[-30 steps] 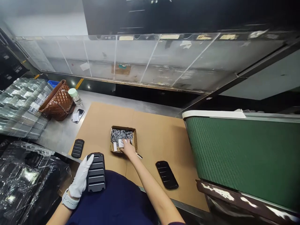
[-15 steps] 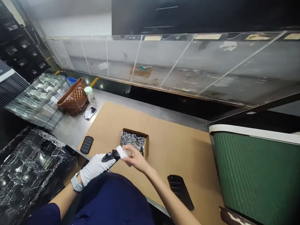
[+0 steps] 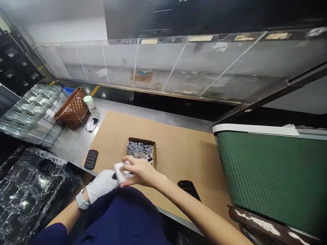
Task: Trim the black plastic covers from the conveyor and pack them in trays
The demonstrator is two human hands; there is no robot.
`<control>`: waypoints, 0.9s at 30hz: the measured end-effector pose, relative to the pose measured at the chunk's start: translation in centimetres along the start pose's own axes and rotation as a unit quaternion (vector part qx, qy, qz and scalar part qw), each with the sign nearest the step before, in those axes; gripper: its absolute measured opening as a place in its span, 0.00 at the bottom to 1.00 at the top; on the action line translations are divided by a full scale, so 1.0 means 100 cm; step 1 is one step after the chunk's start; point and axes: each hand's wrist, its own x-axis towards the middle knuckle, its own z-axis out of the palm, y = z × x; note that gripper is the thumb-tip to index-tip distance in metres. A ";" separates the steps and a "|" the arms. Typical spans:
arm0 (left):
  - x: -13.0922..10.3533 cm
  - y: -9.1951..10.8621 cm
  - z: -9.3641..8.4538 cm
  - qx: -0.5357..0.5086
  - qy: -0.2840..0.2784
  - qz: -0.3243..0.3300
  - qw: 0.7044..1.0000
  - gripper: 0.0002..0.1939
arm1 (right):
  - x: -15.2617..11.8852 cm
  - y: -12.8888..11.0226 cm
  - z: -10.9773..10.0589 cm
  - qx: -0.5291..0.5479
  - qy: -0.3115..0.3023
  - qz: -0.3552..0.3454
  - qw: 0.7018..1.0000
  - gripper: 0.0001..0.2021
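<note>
My left hand [image 3: 102, 185], in a white glove, is closed on a black plastic part [image 3: 114, 176], of which only a small dark bit shows. The bare fingers of my right hand [image 3: 139, 170] are bent around a folded white cloth [image 3: 119, 169], which lies against the black part and hides most of it. Just beyond my hands sits a shallow cardboard box [image 3: 154, 153] filled with many small metal pieces [image 3: 139, 149]. A ribbed black plastic panel [image 3: 91, 159] lies to the left, and another black panel [image 3: 188, 189] lies partly behind my right forearm.
Brown cardboard [image 3: 176, 146] covers the metal table [image 3: 67, 144]. At its far left are a brown quilted bag [image 3: 73, 110], a bottle [image 3: 91, 105] and a phone [image 3: 93, 125]. A green conveyor belt [image 3: 268, 170] stands on the right, and wrapped black parts [image 3: 33, 190] on the left.
My right hand has brought the white cloth left and over the black part, now mostly covered. The head view has shifted to the right.
</note>
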 end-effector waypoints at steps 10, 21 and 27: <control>0.009 0.045 0.004 -0.031 -0.036 -0.011 0.999 0.24 | -0.010 0.017 0.007 0.218 0.144 0.235 0.936 0.18; 0.032 0.049 0.056 -0.402 -0.129 -0.059 0.905 0.29 | 0.019 0.001 0.056 0.113 0.360 0.270 0.886 0.17; 0.037 0.044 0.054 -0.455 -0.133 -0.031 0.880 0.28 | 0.020 0.006 0.041 0.139 0.318 0.314 0.883 0.18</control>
